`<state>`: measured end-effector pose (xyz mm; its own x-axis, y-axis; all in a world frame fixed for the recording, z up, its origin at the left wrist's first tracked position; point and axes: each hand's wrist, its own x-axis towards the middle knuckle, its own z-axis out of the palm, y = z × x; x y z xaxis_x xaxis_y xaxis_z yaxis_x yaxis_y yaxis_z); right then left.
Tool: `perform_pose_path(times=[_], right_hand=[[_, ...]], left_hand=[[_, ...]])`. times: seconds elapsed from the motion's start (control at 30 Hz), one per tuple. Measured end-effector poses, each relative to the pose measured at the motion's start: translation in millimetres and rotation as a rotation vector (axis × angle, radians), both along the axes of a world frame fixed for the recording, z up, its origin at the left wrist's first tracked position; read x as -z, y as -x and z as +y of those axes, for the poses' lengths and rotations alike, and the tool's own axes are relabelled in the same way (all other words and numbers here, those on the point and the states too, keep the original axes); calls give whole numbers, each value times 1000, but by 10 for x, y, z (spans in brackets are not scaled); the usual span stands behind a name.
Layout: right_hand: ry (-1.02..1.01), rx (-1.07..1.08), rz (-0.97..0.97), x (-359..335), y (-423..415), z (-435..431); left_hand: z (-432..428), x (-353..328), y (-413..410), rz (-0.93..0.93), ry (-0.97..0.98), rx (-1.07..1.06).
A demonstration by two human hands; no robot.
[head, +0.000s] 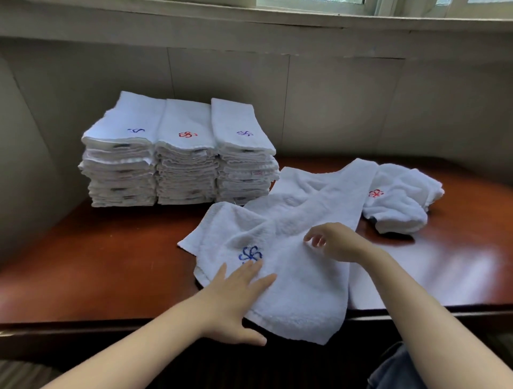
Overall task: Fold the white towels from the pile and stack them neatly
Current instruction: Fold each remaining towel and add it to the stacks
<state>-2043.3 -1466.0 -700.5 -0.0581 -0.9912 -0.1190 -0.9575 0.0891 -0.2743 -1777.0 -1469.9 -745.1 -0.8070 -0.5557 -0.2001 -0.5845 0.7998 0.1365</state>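
On the desk (111, 263) in front of me, a towel (291, 236) lies stretched, its long axis running from the near edge up and away to the right. My left hand (238, 291) presses flat and released on its near end, just below the blue mark (249, 254). My right hand (336, 244) hovers over mid-cloth, fingers loosely curled, grasping nothing. I judge the far end, beyond both grips, lies nearer the right. Three stacks (180, 155) stand behind.

Worktop (111, 263): glossy reddish-brown wood before me, with a dark front edge.
Wall (333, 105): grey-beige panels behind it, seams running down.
Sill (249, 25): pale ledge above the panels.
Window (305, 2): daylight along the top.
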Motion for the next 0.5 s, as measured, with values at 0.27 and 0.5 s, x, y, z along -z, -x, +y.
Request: perform_pose_path(times=[0.27, 0.5], right_hand=[[74, 112, -127, 6, 303, 168], [-112, 125, -148, 55, 540, 288]], left_hand=[[243, 133, 97, 345, 525, 116], [375, 61, 345, 596, 447, 32]])
